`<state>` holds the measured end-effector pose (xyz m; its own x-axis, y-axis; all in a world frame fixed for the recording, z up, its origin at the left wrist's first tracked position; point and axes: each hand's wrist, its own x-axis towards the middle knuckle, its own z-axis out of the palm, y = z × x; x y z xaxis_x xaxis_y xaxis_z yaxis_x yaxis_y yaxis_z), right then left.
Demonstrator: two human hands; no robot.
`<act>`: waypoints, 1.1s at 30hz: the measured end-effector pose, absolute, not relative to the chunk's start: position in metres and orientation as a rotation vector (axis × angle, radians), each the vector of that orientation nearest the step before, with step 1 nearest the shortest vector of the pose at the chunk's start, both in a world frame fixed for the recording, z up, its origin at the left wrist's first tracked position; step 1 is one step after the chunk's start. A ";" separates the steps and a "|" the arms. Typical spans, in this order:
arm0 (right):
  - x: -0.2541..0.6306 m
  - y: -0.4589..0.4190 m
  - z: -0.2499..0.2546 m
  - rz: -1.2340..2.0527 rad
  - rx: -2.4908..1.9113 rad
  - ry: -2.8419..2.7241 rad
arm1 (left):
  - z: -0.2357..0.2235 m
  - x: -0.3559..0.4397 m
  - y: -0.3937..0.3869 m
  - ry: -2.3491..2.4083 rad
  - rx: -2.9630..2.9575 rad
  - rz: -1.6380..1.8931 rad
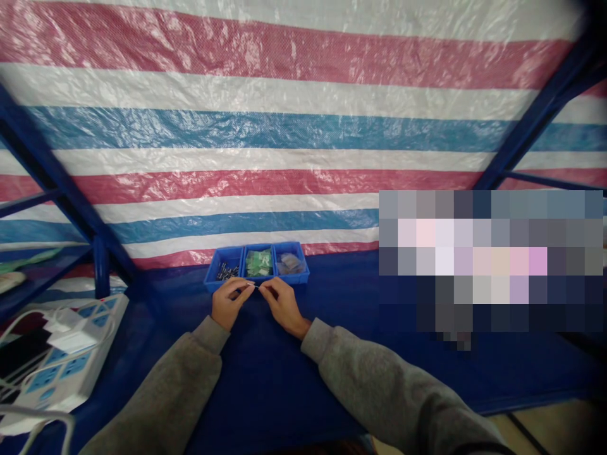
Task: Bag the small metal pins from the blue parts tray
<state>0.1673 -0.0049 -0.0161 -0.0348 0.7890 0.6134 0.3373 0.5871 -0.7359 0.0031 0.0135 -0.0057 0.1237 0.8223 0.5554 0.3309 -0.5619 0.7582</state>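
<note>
My left hand (231,301) and my right hand (283,304) meet over the blue table, fingertips pinched close together. Between them runs a thin, light, stick-like piece (253,285), too small to name, with one end in each hand. Just behind my hands stand three blue bins in a row. The left bin (215,262) holds several small dark and silvery pieces. Green-and-white packets (258,261) fill the middle bin. In the right bin (305,278) lie greyish clear plastic bags (289,263).
At left, a white power strip (90,373) carries a white plug (73,332) and cables. Blue metal posts (61,183) flank a striped plastic sheet (284,133) behind the blue table (265,379). A pixelated patch hides the right side.
</note>
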 end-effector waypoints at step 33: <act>0.167 -0.007 -0.013 0.478 -0.995 -1.552 | -0.001 0.001 0.010 1.209 2.389 1.369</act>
